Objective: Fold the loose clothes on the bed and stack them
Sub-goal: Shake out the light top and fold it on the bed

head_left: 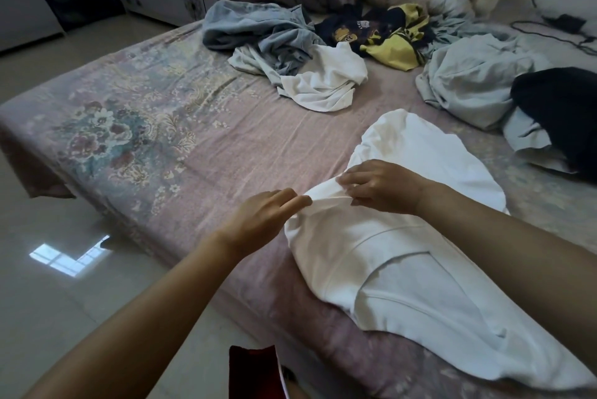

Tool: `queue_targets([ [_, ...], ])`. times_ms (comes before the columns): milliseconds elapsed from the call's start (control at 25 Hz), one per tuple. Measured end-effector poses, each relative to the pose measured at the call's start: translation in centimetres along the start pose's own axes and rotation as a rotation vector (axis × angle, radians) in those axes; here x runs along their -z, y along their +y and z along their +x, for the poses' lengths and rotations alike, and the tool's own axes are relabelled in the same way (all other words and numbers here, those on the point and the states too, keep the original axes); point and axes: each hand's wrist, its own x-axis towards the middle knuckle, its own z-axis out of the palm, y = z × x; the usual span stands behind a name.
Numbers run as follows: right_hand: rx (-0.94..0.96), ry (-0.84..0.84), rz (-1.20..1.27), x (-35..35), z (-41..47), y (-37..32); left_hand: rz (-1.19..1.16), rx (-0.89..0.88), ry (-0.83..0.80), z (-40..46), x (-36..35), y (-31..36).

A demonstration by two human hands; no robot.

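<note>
1. I saw the white garment (403,256) spread at the lower right of the frame, near the bed (168,127) edge, its long axis running from the centre down to the lower-right corner.
2. My right hand (384,187) pinched a raised fold at its upper-left edge.
3. My left hand (263,216), fingers straight, touched that fold from the left, equally near.
4. Loose clothes (290,43) lay well apart, upper centre.

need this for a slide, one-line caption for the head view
Both hands, right pinching and left touching, work a white garment on the bed; loose clothes wait behind.
</note>
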Motion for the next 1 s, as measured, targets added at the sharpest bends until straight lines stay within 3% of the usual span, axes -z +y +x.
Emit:
queue_targets([
  [160, -0.285, 0.042, 0.078, -1.4, 0.1, -1.3, -0.034, 0.044, -0.014, -0.1, -0.5, 0.7],
  [280, -0.597, -0.062, 0.143, -2.2, 0.7, -1.2, -0.052, 0.055, 0.003, -0.5, -1.2, 1.3],
  [360, -0.566, -0.111, 0.048, -2.0, 1.2, -1.8, -0.049, 0.059, 0.022, -0.5, -1.4, 1.6],
  [480, -0.412, -0.027, -0.154, -2.2, 1.4, -2.7, -0.028, 0.105, 0.066, -0.1, -1.4, 2.2],
  [560, -0.601, -0.045, -0.043, -1.6, 2.8, -2.4, -0.086, 0.25, 0.126, 0.6, -1.2, 2.7],
  [720, -1.101, 0.228, 0.526, -0.5, 8.1, 0.2, -0.512, 0.917, 0.312, 3.1, 0.0, 2.3],
  [800, -1.248, 0.289, 0.782, -0.6, 10.4, 0.8, -0.678, 1.076, 0.347, 3.8, 0.7, 1.0],
  [880, -1.268, 0.218, 0.875, -1.8, 11.6, 0.8, -0.578, 1.163, 0.237, 3.6, 1.1, -0.6],
  [1000, -1.135, 0.116, 0.923, -3.1, 10.7, -0.6, -0.228, 1.273, -0.187, 2.7, 0.2, -1.3],
])
